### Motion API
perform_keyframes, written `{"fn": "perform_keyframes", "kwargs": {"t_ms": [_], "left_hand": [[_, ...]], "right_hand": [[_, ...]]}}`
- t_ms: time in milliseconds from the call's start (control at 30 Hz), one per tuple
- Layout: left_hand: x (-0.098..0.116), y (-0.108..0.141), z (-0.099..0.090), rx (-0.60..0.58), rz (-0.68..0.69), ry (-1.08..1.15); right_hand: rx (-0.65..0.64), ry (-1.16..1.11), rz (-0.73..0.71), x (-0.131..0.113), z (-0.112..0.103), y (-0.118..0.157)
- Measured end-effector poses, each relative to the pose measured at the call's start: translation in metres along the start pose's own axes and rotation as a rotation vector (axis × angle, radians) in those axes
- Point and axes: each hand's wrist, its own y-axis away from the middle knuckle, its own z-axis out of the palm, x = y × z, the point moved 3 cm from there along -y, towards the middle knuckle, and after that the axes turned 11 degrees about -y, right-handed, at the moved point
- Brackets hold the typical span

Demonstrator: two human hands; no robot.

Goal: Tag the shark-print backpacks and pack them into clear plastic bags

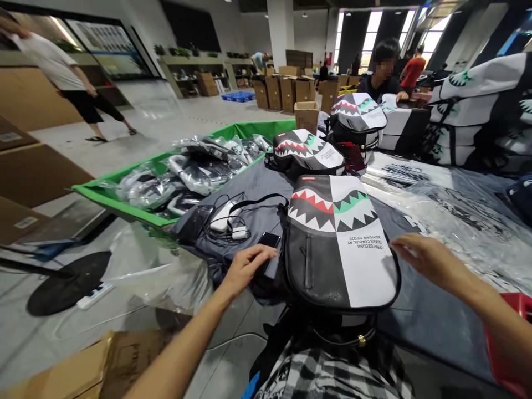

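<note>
Backpack (320, 257) lies between left hand (245, 267) and right hand (424, 257), long axis near-to-far; right nearer, released, fingers loose; left's grip unclear.

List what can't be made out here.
Head view: back of the nearest backpack, hidden by its front.
Head view: floor of the green bin, covered by wrapped bags.
Head view: red container, cut off by right edge.
Head view: whether right hand touches that backpack, too blurred.
</note>
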Motion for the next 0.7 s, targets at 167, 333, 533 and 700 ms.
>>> {"fn": "perform_keyframes", "kwargs": {"t_ms": [167, 333, 533, 700], "left_hand": [[-0.039, -0.030, 0.058, 0.320, -0.263, 0.275], [-0.049, -0.045, 0.098, 0.385, -0.301, 0.441], [-0.056, -0.048, 0.110, 0.423, -0.297, 1.000], [-0.042, -0.069, 0.107, 0.495, -0.374, 1.143]], "right_hand": [[-0.350, -0.089, -0.081, -0.115, 0.084, -0.083], [-0.456, 0.171, -0.073, -0.163, 0.134, -0.122], [-0.468, 0.253, -0.182, -0.150, 0.138, -0.121], [-0.164, 0.266, -0.601, -0.155, 0.147, -0.091]]}}
